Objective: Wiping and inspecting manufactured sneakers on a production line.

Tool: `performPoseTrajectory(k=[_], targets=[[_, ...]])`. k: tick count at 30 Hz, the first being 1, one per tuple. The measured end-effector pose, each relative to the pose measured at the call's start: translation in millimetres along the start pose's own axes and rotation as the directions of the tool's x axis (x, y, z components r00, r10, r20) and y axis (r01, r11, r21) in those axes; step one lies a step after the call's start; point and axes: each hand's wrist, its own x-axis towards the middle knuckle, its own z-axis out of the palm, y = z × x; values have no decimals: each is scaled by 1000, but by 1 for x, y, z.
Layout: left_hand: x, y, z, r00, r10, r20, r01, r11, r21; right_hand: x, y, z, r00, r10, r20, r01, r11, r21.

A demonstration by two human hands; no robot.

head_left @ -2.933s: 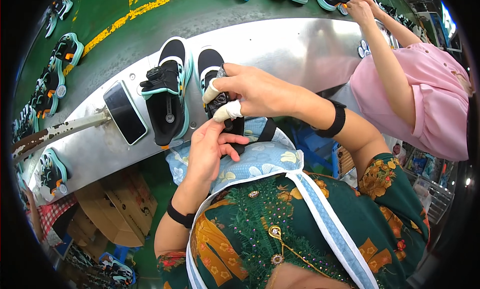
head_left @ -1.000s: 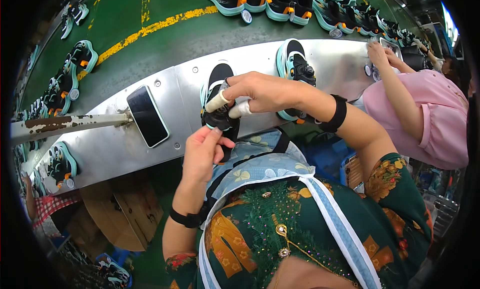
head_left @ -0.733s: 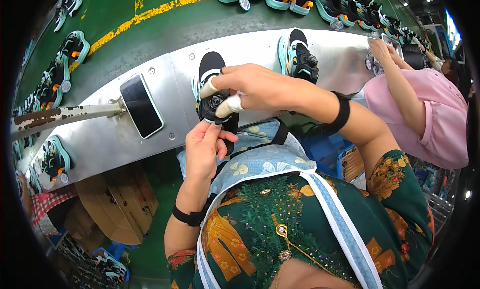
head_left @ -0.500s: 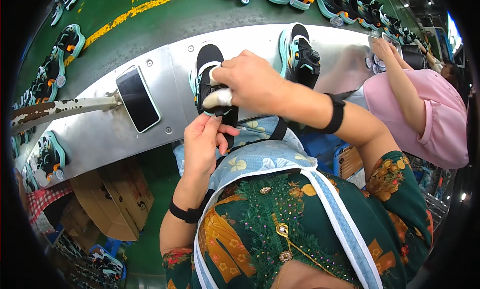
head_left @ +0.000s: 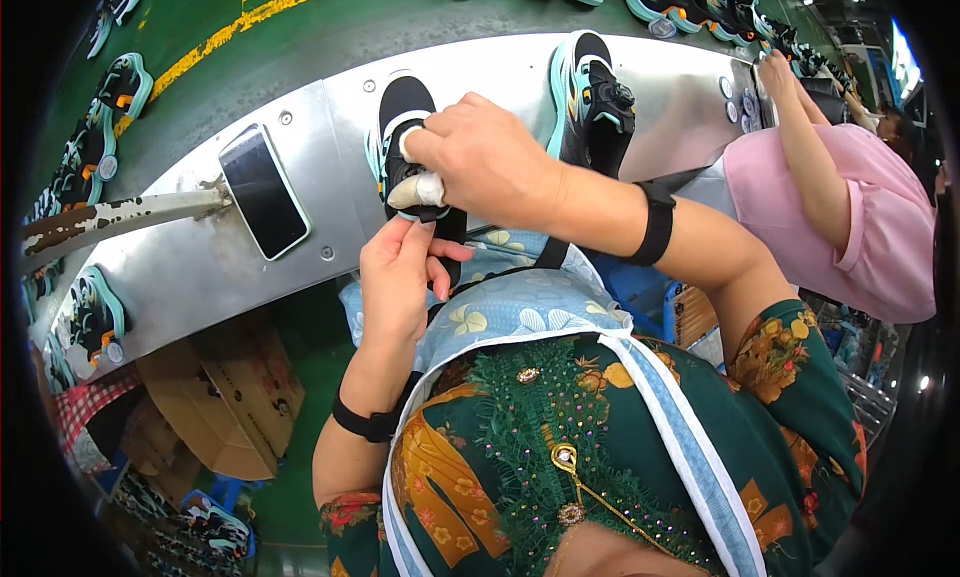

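Item: one black, white and teal shoe [head_left: 408, 99], on the metal bench [head_left: 480, 65] before you, toe pointing away and heel toward your apron [head_left: 520, 322], an angle that seems to bring its opening within easy reach of both hands.

Left hand [head_left: 395, 277]: thumb and forefinger pinched on the rim at the shoe's opening, apparently steadying it; the other fingers curl loosely.

Right hand [head_left: 490, 162]: bent over the upper, pale finger covers [head_left: 405, 193] against it (likely worn for protection); whether it grips or merely presses, you cannot tell, since the hand hides the contact.

Companion: a second shoe [head_left: 590, 102], to the right, well apart, perhaps parked beyond your working reach.

Edges: the bench's far rim lies just past the toe; its near rim, close to your apron. Leftward room runs to the phone [head_left: 265, 192] and painted bar [head_left: 115, 219]; rightward, your own forearm crosses below the second shoe.
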Motion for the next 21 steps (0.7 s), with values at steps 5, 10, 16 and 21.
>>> performPoseTrajectory(k=[5, 10, 16, 21], targets=[[-4, -3, 5, 1000, -26, 12, 27, 997, -66, -8, -4, -6, 999, 32, 16, -34, 992, 119], [0, -3, 9, 1000, -17, -16, 17, 999, -30, -10, 0, 2, 999, 35, -37, -35, 999, -11], [1, -5, 18, 1000, 4, -29, -5, 1000, -15, -22, 3, 4, 985, -116, -130, 106, 991, -82], [-1, -3, 17, 999, -30, -16, 29, 998, -50, -19, 8, -11, 998, 61, 20, -64, 981, 182]])
